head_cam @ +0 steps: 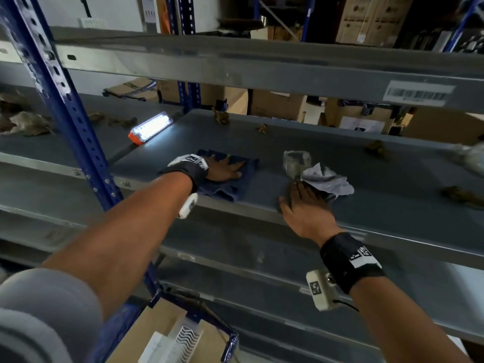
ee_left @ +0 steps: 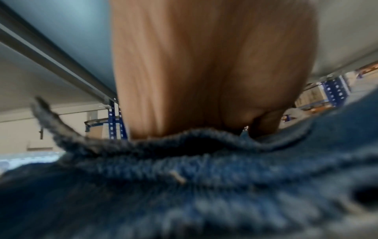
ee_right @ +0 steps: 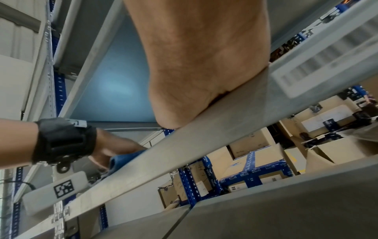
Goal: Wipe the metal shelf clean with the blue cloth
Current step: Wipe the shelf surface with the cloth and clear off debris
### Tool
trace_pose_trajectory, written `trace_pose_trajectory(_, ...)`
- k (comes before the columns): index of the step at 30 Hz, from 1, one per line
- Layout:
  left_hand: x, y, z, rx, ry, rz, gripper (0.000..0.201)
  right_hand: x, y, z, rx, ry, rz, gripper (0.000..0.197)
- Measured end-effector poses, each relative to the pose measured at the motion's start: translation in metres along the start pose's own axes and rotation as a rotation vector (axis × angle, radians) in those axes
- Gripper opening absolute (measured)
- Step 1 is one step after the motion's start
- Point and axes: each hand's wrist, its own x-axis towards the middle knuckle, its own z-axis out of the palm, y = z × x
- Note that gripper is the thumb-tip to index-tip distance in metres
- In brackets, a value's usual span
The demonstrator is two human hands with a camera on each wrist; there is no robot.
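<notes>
Blue cloth (head_cam: 230, 176) lies flat near the metal shelf (head_cam: 392, 205) front edge under your flat-fingered left hand (head_cam: 225, 170); your right hand (head_cam: 305, 205), fingers straight, touches crumpled paper (head_cam: 327, 180); wiping toward it could sweep litter off the edge.

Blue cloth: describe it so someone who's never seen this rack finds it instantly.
Start at the grey metal shelf at hand height, with the lit orange-ended lamp at its left. Just right of the lamp, the left hand presses flat on the blue cloth. It is dark blue folded fabric, unlike the crumpled white paper by the right hand.
</notes>
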Motion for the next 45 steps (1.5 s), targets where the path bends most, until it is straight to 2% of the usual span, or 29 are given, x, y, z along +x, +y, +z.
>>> trace_pose_trajectory(1,-0.003,-0.007,-0.001,0.002,0.019,-0.025,0.064,-0.003,0.009,0.000,-0.020,0.028,-0.005,0.084)
trace_pose_trajectory(4,0.017,-0.023,0.000,-0.041,0.033,-0.229,0.068,-0.016,0.028,-0.001,-0.051,0.034,0.000,0.076)
trace_pose_trajectory(6,0.036,-0.020,0.000,-0.051,0.048,-0.282,0.080,-0.025,0.034,-0.004,-0.060,0.065,0.014,0.070)
trace_pose_trajectory(7,0.045,-0.012,0.000,-0.051,0.049,-0.289,0.083,-0.028,0.035,-0.005,-0.068,0.080,0.021,0.067)
trace_pose_trajectory(9,0.051,0.028,-0.005,-0.052,0.034,-0.251,0.073,-0.035,0.039,-0.008,-0.077,0.125,0.029,0.063)
trace_pose_trajectory(12,0.040,0.106,-0.017,-0.013,-0.033,-0.070,0.063,-0.045,0.048,-0.010,-0.052,0.174,0.032,0.059)
trace_pose_trajectory(14,0.036,0.125,-0.027,0.008,-0.088,0.042,0.060,-0.050,0.060,-0.010,-0.046,0.199,0.035,0.058)
trace_pose_trajectory(16,0.038,0.120,-0.027,-0.007,-0.094,0.016,0.061,-0.057,0.076,-0.011,-0.047,0.212,0.036,0.057)
trace_pose_trajectory(19,0.043,0.102,-0.029,0.014,-0.065,-0.106,0.068,-0.069,0.101,-0.014,-0.055,0.207,0.046,0.061)
trace_pose_trajectory(22,0.063,0.105,-0.036,-0.014,-0.048,-0.193,0.102,-0.079,0.112,-0.016,-0.072,0.227,0.046,0.059)
trace_pose_trajectory(23,0.075,0.114,-0.037,-0.012,-0.046,-0.204,0.098,-0.082,0.113,-0.016,-0.067,0.247,0.038,0.057)
trace_pose_trajectory(24,0.097,0.120,-0.031,-0.014,-0.039,-0.183,0.089,-0.085,0.114,-0.016,-0.054,0.265,0.032,0.055)
trace_pose_trajectory(25,0.123,0.128,-0.023,-0.019,-0.038,-0.138,0.090,-0.088,0.116,-0.016,-0.038,0.281,0.028,0.053)
trace_pose_trajectory(27,0.131,0.171,-0.017,0.015,-0.107,0.004,0.102,-0.095,0.122,-0.015,-0.011,0.308,0.016,0.052)
trace_pose_trajectory(28,0.138,0.189,-0.012,0.022,-0.108,0.044,0.099,-0.098,0.126,-0.015,-0.003,0.317,0.006,0.052)
trace_pose_trajectory(29,0.135,0.212,-0.010,0.009,-0.090,0.089,0.089,-0.104,0.132,-0.014,0.003,0.330,-0.002,0.050)
trace_pose_trajectory(30,0.109,0.235,-0.020,0.017,-0.099,0.138,0.082,-0.107,0.135,-0.014,0.004,0.351,-0.010,0.048)
trace_pose_trajectory(32,0.069,0.263,-0.038,0.078,-0.106,0.223,0.088,-0.118,0.145,-0.012,0.001,0.397,-0.012,0.045)
trace_pose_trajectory(35,0.083,0.248,-0.039,0.050,-0.110,0.083,0.076,-0.130,0.157,-0.009,0.001,0.425,-0.015,0.043)
trace_pose_trajectory(38,0.088,0.242,-0.036,0.066,-0.033,-0.002,0.097,-0.135,0.159,-0.010,0.006,0.422,0.001,0.043)
trace_pose_trajectory(40,0.087,0.261,-0.036,0.040,-0.010,-0.019,0.086,-0.135,0.155,-0.011,0.008,0.419,0.020,0.044)
trace_pose_trajectory(42,0.083,0.285,-0.035,0.052,0.007,0.113,0.074,-0.135,0.150,-0.011,0.007,0.416,0.038,0.045)
trace_pose_trajectory(44,0.081,0.301,-0.033,0.093,-0.030,0.266,0.068,-0.137,0.144,-0.011,0.000,0.415,0.033,0.045)
trace_pose_trajectory(45,0.080,0.303,-0.032,0.114,-0.060,0.297,0.066,-0.138,0.141,-0.011,-0.002,0.414,0.022,0.045)
